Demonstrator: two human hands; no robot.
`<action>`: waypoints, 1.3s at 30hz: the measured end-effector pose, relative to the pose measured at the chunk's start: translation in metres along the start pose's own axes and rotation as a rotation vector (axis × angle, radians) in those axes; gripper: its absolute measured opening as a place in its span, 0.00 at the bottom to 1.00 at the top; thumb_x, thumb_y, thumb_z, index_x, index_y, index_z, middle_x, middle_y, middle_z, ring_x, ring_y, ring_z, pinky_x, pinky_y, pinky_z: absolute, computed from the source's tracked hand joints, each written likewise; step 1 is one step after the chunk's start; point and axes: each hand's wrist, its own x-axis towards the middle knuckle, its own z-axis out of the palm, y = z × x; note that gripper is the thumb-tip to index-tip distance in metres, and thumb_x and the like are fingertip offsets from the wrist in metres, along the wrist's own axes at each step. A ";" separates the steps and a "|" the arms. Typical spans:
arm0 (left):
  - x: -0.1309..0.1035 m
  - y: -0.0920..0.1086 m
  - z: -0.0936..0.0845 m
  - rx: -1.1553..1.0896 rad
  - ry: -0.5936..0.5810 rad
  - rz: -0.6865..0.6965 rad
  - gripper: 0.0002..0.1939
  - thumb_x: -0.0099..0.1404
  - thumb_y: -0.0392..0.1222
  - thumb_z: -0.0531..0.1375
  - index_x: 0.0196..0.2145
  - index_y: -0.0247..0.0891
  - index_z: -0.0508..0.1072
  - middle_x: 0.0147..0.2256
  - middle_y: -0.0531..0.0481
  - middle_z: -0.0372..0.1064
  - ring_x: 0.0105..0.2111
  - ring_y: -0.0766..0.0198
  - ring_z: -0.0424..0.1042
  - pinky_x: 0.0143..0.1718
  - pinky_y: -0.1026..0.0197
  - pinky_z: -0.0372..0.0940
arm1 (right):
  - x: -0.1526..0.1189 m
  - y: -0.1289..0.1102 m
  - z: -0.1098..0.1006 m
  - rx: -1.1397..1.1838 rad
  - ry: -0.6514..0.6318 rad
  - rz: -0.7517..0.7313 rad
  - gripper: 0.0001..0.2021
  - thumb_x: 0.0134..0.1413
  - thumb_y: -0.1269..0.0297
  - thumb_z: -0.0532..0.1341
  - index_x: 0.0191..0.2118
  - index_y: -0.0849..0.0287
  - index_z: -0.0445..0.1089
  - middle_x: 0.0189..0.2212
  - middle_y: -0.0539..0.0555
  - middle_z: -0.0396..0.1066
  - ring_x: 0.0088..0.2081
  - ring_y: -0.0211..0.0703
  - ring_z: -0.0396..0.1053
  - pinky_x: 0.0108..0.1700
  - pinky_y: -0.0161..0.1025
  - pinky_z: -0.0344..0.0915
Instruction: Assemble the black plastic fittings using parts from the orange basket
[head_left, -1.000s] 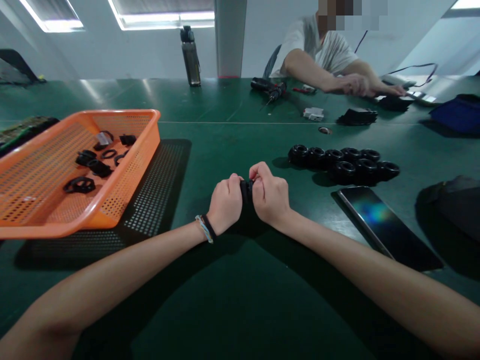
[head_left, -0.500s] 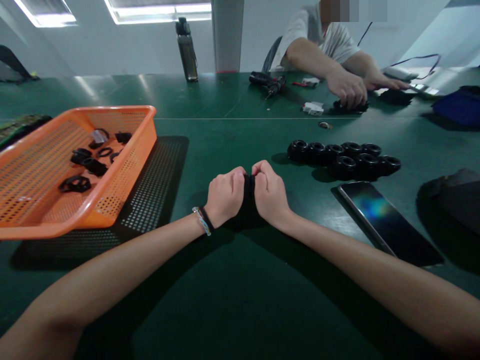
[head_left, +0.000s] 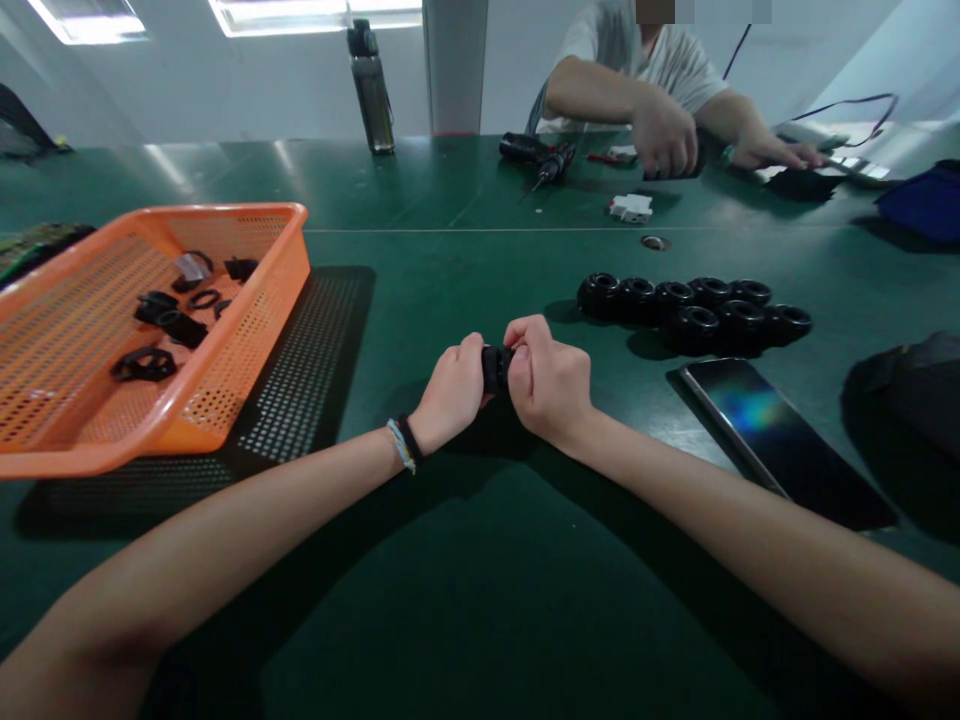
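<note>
Between my two hands is a black ribbed round part [head_left: 496, 370], most of it covered by my fingers. My left hand [head_left: 455, 388] is closed around its left end, and my right hand [head_left: 551, 378] grips the right end with thumb and bent fingers. Both hands are just above the green table [head_left: 480, 600]. To the right of them stand several glossy black ring-shaped parts [head_left: 694, 325] in two rows, touching one another.
An orange perforated basket [head_left: 210, 420] with several black rings and fittings is on the left. A phone [head_left: 787, 440] lies at right beside a dark cloth item [head_left: 915, 390]. Across the table are a bottle [head_left: 373, 100], a drill [head_left: 536, 155] and a co-worker's hands [head_left: 667, 140].
My hands have turned around the black part, so more of its ribbed surface shows between them. Across the table, the co-worker's hand has lifted a dark object and moved it left.
</note>
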 end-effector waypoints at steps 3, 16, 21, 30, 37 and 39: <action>0.000 -0.010 0.000 0.094 0.077 0.150 0.20 0.67 0.42 0.39 0.22 0.37 0.62 0.17 0.53 0.58 0.17 0.67 0.61 0.18 0.66 0.56 | -0.001 -0.005 -0.001 0.034 -0.045 0.110 0.07 0.55 0.68 0.43 0.33 0.56 0.56 0.18 0.47 0.62 0.17 0.34 0.56 0.21 0.33 0.50; -0.009 0.005 -0.002 0.514 0.166 0.396 0.25 0.66 0.37 0.37 0.24 0.35 0.70 0.21 0.47 0.67 0.24 0.63 0.67 0.29 0.62 0.59 | 0.004 -0.013 -0.003 0.259 -0.142 0.529 0.07 0.50 0.69 0.43 0.27 0.54 0.54 0.19 0.47 0.57 0.21 0.38 0.55 0.26 0.38 0.48; -0.009 0.003 -0.005 0.648 0.190 0.530 0.26 0.67 0.39 0.36 0.30 0.34 0.73 0.23 0.46 0.70 0.24 0.62 0.68 0.27 0.62 0.57 | 0.006 -0.015 -0.004 0.346 -0.155 0.618 0.07 0.50 0.69 0.44 0.25 0.55 0.54 0.19 0.47 0.56 0.23 0.38 0.54 0.27 0.38 0.49; -0.009 0.005 -0.007 0.686 0.163 0.577 0.25 0.67 0.39 0.37 0.30 0.35 0.72 0.21 0.49 0.66 0.22 0.64 0.64 0.25 0.63 0.54 | 0.003 -0.013 0.001 0.380 -0.118 0.650 0.08 0.50 0.68 0.44 0.24 0.55 0.55 0.18 0.47 0.56 0.22 0.38 0.55 0.25 0.37 0.49; -0.003 0.007 -0.003 0.395 0.063 0.354 0.20 0.66 0.41 0.41 0.25 0.36 0.67 0.23 0.51 0.63 0.25 0.65 0.63 0.26 0.64 0.54 | -0.001 0.003 0.005 0.151 -0.047 0.374 0.07 0.52 0.69 0.44 0.29 0.55 0.56 0.18 0.46 0.58 0.19 0.36 0.56 0.23 0.35 0.49; -0.002 0.006 -0.001 0.286 0.060 0.294 0.21 0.66 0.45 0.41 0.21 0.37 0.64 0.20 0.52 0.60 0.22 0.66 0.60 0.24 0.65 0.53 | -0.001 0.006 0.002 0.085 -0.021 0.230 0.07 0.53 0.68 0.44 0.30 0.55 0.57 0.18 0.46 0.59 0.18 0.35 0.56 0.23 0.35 0.50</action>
